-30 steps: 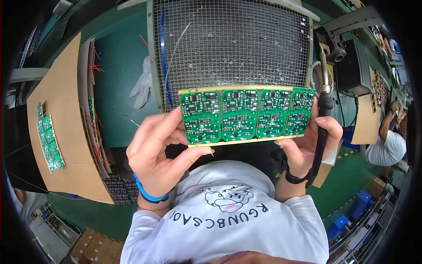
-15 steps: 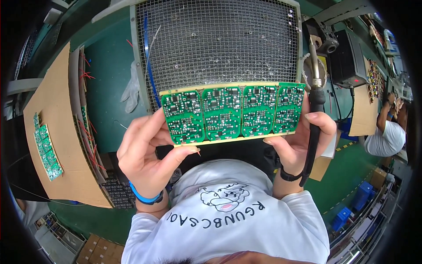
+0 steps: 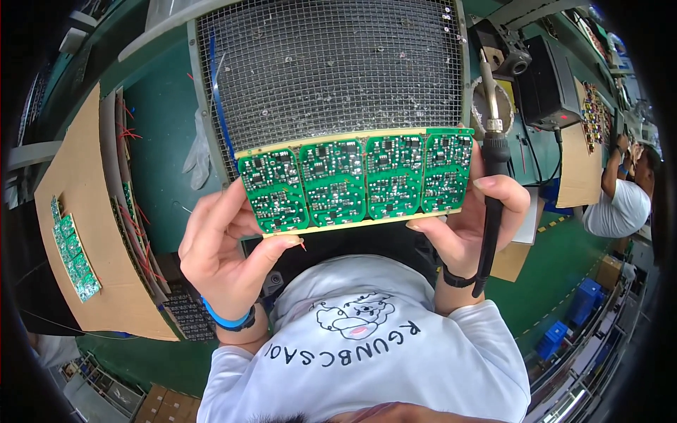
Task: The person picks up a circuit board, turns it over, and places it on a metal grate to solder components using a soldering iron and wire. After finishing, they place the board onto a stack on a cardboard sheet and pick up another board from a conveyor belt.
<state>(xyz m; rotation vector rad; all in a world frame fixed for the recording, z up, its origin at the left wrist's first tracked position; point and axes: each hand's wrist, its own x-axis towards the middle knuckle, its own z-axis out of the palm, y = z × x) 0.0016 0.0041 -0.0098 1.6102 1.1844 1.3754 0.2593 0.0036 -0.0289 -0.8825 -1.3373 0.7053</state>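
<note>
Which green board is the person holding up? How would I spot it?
Find the big wire mesh screen at the top. Right below it, the left hand and right hand hold a green panel of four joined boards. Unlike the green strip lying on cardboard at the left, it is held in the air.

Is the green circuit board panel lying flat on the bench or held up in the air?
Held up. The green circuit board panel is gripped at its ends by the left hand and right hand, in front of the wire mesh screen.

Bright, even overhead light, soft shadows only. Centre sharp and clear; straight edges bow hard toward the rim, corners go black, faint blur out there.
</note>
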